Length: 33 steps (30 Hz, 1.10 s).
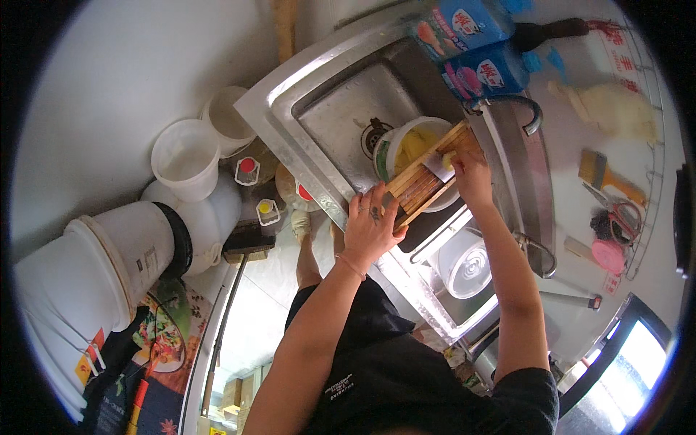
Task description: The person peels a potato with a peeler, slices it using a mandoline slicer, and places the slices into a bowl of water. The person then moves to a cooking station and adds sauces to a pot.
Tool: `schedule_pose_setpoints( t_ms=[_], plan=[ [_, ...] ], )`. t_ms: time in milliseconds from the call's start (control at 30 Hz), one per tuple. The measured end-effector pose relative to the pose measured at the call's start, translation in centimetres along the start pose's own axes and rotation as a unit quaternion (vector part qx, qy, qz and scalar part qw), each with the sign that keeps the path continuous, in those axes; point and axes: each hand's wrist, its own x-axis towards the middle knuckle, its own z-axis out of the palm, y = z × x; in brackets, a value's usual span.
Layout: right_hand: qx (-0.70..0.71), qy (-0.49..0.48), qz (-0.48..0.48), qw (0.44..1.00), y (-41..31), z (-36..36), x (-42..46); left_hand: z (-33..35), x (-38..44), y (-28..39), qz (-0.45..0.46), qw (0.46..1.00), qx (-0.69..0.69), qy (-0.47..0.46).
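A wooden-framed slicer (416,182) with a metal blade plate lies slanted across the mouth of a white bucket (383,155). My left hand (374,222) grips its near lower end, fingers over the wood. On the metal plate, my right hand (473,175) pinches a small pale-yellow piece of food (449,160), mostly hidden by the fingers. Yellow food pieces (416,145) are visible inside the bucket, partly covered by the slicer. The bucket stands in a stainless-steel sink basin (331,117), beside the drain (375,136).
Blue detergent bottles (484,70) and a faucet (530,117) are along the sink's far side. A translucent tub (470,266) sits in the second basin. White buckets (185,157) and jugs stand on the left. Scissors (620,215) and a brush (611,176) hang on the wall rack.
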Motion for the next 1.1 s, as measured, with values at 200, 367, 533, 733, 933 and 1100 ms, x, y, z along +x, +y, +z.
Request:
schedule_pose_setpoints(
  t_ms=[200,367,533,733,933,1100],
  plan=[
    [0.057,0.056,0.092,0.993,-0.3,-1.4,-2.0,-0.6,0.4,0.8,-0.003,0.998,0.01,-0.057],
    [0.227,0.127,0.166,0.951,-1.4,-3.9,-6.6,-0.8,0.6,1.4,-0.002,0.998,0.039,-0.04],
    [0.001,0.071,-0.083,0.994,-2.2,1.1,-7.0,-0.9,0.9,2.3,0.007,0.997,0.069,-0.03],
    [-0.076,0.042,-0.141,0.986,-4.0,1.3,-5.5,-0.6,0.5,2.1,0.011,0.996,0.083,-0.016],
    [0.01,0.109,0.012,0.994,1.9,0.3,-0.9,-0.5,0.6,2.7,0.01,0.998,0.056,-0.01],
    [0.457,0.192,0.235,0.836,3.7,-5.6,-6.4,-4.1,1.7,4.4,0.102,0.993,0.06,-0.013]
  ],
)
